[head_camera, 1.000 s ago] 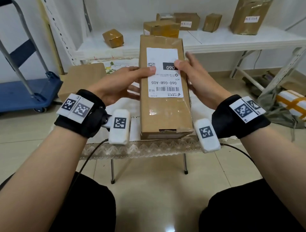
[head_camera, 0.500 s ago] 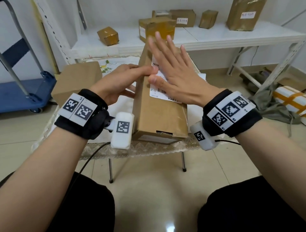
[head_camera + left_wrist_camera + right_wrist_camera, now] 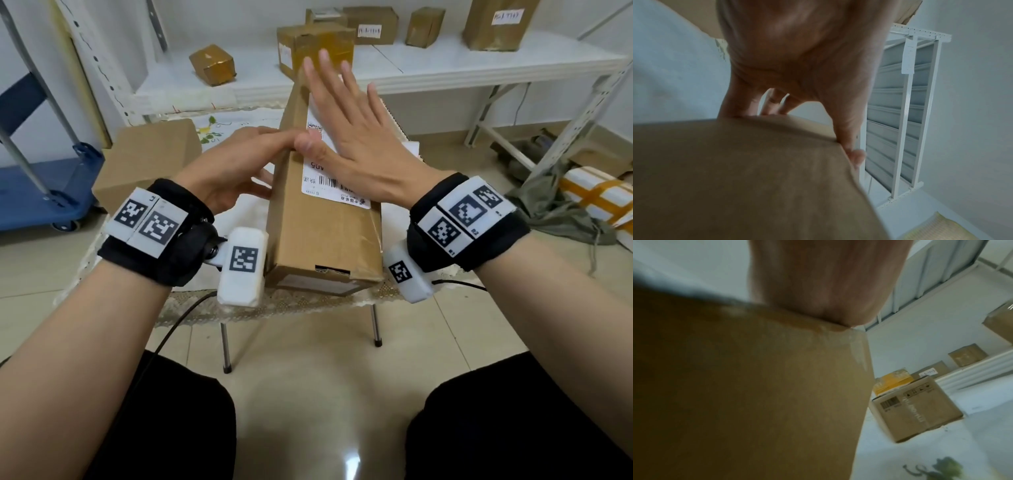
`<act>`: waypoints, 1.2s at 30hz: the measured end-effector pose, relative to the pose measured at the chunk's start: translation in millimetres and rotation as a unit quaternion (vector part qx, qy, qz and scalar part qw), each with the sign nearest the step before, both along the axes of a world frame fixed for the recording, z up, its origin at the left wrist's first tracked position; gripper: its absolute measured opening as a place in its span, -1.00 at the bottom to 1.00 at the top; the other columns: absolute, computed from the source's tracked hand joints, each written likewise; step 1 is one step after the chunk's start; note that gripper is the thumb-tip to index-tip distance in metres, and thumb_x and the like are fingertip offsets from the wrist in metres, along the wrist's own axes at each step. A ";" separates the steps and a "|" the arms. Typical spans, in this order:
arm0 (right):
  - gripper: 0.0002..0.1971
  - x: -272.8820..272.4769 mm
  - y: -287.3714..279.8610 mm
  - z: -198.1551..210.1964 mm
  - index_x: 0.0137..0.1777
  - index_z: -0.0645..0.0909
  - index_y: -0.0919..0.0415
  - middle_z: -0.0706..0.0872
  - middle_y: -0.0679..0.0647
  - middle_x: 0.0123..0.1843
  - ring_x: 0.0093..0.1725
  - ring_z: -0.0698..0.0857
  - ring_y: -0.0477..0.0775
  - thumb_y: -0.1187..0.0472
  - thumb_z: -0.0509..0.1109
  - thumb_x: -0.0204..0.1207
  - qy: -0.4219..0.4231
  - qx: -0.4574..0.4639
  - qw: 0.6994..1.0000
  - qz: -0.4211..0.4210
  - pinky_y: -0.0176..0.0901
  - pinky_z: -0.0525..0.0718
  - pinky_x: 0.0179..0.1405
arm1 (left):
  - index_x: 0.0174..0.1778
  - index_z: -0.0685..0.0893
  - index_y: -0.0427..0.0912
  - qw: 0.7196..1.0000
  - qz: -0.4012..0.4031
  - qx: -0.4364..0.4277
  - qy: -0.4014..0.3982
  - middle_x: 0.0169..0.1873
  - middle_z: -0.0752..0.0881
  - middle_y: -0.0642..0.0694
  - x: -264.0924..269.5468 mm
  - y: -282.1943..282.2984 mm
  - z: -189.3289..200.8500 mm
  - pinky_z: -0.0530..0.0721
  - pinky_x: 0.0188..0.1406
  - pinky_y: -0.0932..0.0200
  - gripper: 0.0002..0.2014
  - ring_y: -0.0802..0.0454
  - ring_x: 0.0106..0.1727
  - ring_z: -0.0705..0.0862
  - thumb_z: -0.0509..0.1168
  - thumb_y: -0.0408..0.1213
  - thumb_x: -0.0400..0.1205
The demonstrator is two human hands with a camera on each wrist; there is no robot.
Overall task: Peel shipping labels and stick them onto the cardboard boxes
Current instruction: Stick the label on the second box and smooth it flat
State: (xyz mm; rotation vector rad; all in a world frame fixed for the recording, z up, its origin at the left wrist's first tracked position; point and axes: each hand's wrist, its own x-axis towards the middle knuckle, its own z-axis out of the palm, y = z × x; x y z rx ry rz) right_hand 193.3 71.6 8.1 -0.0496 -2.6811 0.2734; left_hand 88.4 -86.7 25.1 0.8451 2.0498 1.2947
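Observation:
A long cardboard box (image 3: pixel 325 240) lies lengthwise on the small table in the head view. A white shipping label (image 3: pixel 322 186) is stuck on its top face. My right hand (image 3: pixel 356 137) lies flat on the label, fingers straight and spread, and hides most of it. My left hand (image 3: pixel 236 157) grips the box's left side, thumb on the top edge beside the label. The left wrist view shows the left hand (image 3: pixel 797 56) with its thumb hooked over the box (image 3: pixel 735 178) edge. The right wrist view is blurred, showing the right hand (image 3: pixel 828 280) pressed on the box (image 3: pixel 735 386).
A second plain cardboard box (image 3: pixel 147 161) sits on the table's left part. A white shelf (image 3: pixel 428 75) behind holds several boxes. A blue cart (image 3: pixel 41 192) stands on the left. A taped parcel (image 3: pixel 599 195) lies on the floor at right. The table's lace-edged cloth (image 3: pixel 291 301) hangs over its near edge.
My right hand went from a thumb on the label's edge to lying flat on the label, then slid farther along it. The left hand kept its grip on the box.

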 end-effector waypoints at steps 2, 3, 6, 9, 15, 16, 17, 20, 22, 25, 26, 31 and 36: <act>-0.17 -0.1 6.9 0.5 0.82 -0.27 0.06 -0.29 0.09 0.84 0.80 -0.31 0.18 -0.36 -0.10 0.71 0.002 -0.010 1.000 -0.012 0.38 -0.28 0.74 | 0.26 0.78 0.00 1.000 0.015 0.023 -0.003 -0.10 0.88 0.08 0.7 1.8 -3.8 0.81 0.06 -0.01 -0.53 0.02 -0.13 0.85 0.45 0.21 0.55; -0.17 -0.4 11.0 0.8 0.81 -0.27 0.04 -0.30 0.08 0.83 0.80 -0.31 0.17 -0.37 -0.12 0.71 0.002 -0.018 1.000 -0.018 0.38 -0.29 0.74 | 0.31 0.75 -0.04 0.999 0.020 0.028 -0.005 -0.04 0.88 0.05 0.8 2.5 -5.6 0.82 0.07 -0.03 -0.46 -0.03 -0.07 0.86 0.45 0.24 0.54; -0.16 -2.4 18.6 -2.6 0.81 -0.31 0.00 -0.34 0.08 0.82 0.79 -0.35 0.18 -0.41 -0.16 0.67 -0.016 -0.036 0.998 -0.039 0.36 -0.32 0.74 | 0.36 0.70 -0.05 1.000 0.022 0.016 -0.006 -0.01 0.88 0.06 0.6 3.1 -9.7 0.81 0.08 -0.04 -0.40 -0.03 -0.04 0.87 0.46 0.24 0.50; -0.17 -2.5 28.3 -5.9 0.80 -0.35 -0.01 -0.38 0.10 0.82 0.78 -0.37 0.19 -0.41 -0.16 0.69 -0.033 -0.066 0.994 -0.077 0.36 -0.33 0.74 | 0.36 0.71 0.01 1.000 0.013 -0.005 -0.004 -0.04 0.88 0.10 -0.4 0.2 -8.6 0.77 0.01 0.03 -0.42 0.06 -0.11 0.85 0.46 0.26 0.51; -0.09 -1.0 17.4 11.8 0.80 -0.34 0.04 -0.38 0.13 0.81 0.79 -0.35 0.23 -0.48 -0.19 0.62 0.004 -0.063 0.997 -0.051 0.38 -0.37 0.72 | 0.34 0.71 0.04 1.000 -0.011 -0.023 0.003 -0.01 0.88 0.08 5.2 -1.1 -1.7 0.77 0.09 -0.02 -0.48 0.04 -0.09 0.84 0.46 0.23 0.54; -0.12 -2.2 14.4 9.9 0.80 -0.32 0.04 -0.37 0.13 0.82 0.79 -0.34 0.24 -0.45 -0.16 0.67 0.002 -0.047 0.998 -0.044 0.41 -0.35 0.72 | 0.34 0.71 0.04 0.999 -0.020 -0.026 0.004 0.01 0.88 0.07 6.9 -0.7 -2.2 0.77 0.12 -0.04 -0.49 0.04 -0.09 0.83 0.45 0.22 0.55; -0.14 -3.0 13.6 7.6 0.80 -0.32 0.03 -0.36 0.12 0.82 0.79 -0.34 0.24 -0.42 -0.13 0.69 0.000 -0.040 0.998 -0.045 0.41 -0.34 0.72 | 0.34 0.70 0.05 0.999 -0.027 -0.027 0.005 0.02 0.88 0.07 8.7 -0.4 -2.1 0.76 0.13 -0.04 -0.51 0.05 -0.09 0.81 0.45 0.20 0.56; -0.10 -2.1 22.4 5.0 0.80 -0.31 0.02 -0.35 0.12 0.82 0.79 -0.33 0.23 -0.49 -0.17 0.64 0.003 -0.059 0.996 -0.064 0.36 -0.37 0.72 | 0.37 0.67 0.09 0.999 -0.034 -0.027 0.012 0.04 0.88 0.08 13.5 -2.2 -1.1 0.75 0.07 0.00 -0.52 0.11 -0.14 0.81 0.46 0.16 0.57; -0.11 -0.9 31.3 4.6 0.80 -0.33 0.01 -0.37 0.13 0.82 0.79 -0.33 0.23 -0.48 -0.19 0.64 0.000 -0.070 0.994 -0.084 0.31 -0.39 0.70 | 0.40 0.65 0.10 0.999 -0.038 -0.032 0.014 0.03 0.88 0.08 14.2 -3.3 -1.6 0.76 0.07 0.02 -0.50 0.16 -0.18 0.82 0.47 0.16 0.55; -0.13 -0.4 31.4 3.7 0.80 -0.33 0.02 -0.39 0.15 0.81 0.79 -0.34 0.24 -0.44 -0.16 0.67 0.001 -0.080 0.993 -0.092 0.30 -0.40 0.69 | 0.41 0.63 0.10 0.998 -0.040 -0.047 0.006 0.03 0.88 0.09 15.5 -2.8 -2.6 0.76 0.02 0.05 -0.48 0.20 -0.22 0.82 0.47 0.15 0.55; -0.15 -1.3 26.6 4.6 0.81 -0.31 0.04 -0.38 0.16 0.81 0.79 -0.34 0.26 -0.40 -0.12 0.71 0.010 -0.073 0.994 -0.080 0.34 -0.40 0.70 | 0.41 0.64 0.09 0.998 -0.045 -0.052 0.004 0.05 0.88 0.09 14.9 -2.3 -2.7 0.75 0.01 0.06 -0.49 0.19 -0.22 0.82 0.46 0.16 0.56; -0.13 -8.6 5.4 9.8 0.81 -0.25 0.03 -0.32 0.15 0.83 0.79 -0.32 0.27 -0.46 -0.17 0.66 0.007 -0.014 1.000 -0.019 0.42 -0.35 0.71 | 0.37 0.69 0.08 0.998 -0.042 -0.054 0.009 0.05 0.87 0.09 9.7 -3.6 1.6 0.76 0.08 0.01 -0.52 0.10 -0.14 0.79 0.44 0.17 0.56; -0.11 -8.3 15.4 6.2 0.80 -0.29 -0.07 -0.35 0.09 0.82 0.79 -0.35 0.25 -0.47 -0.31 0.53 -0.030 -0.025 0.999 -0.037 0.38 -0.38 0.71 | 0.40 0.63 0.13 0.996 -0.050 -0.066 0.020 0.04 0.87 0.10 13.8 -5.8 -2.1 0.74 -0.03 0.11 -0.49 0.21 -0.23 0.79 0.46 0.18 0.56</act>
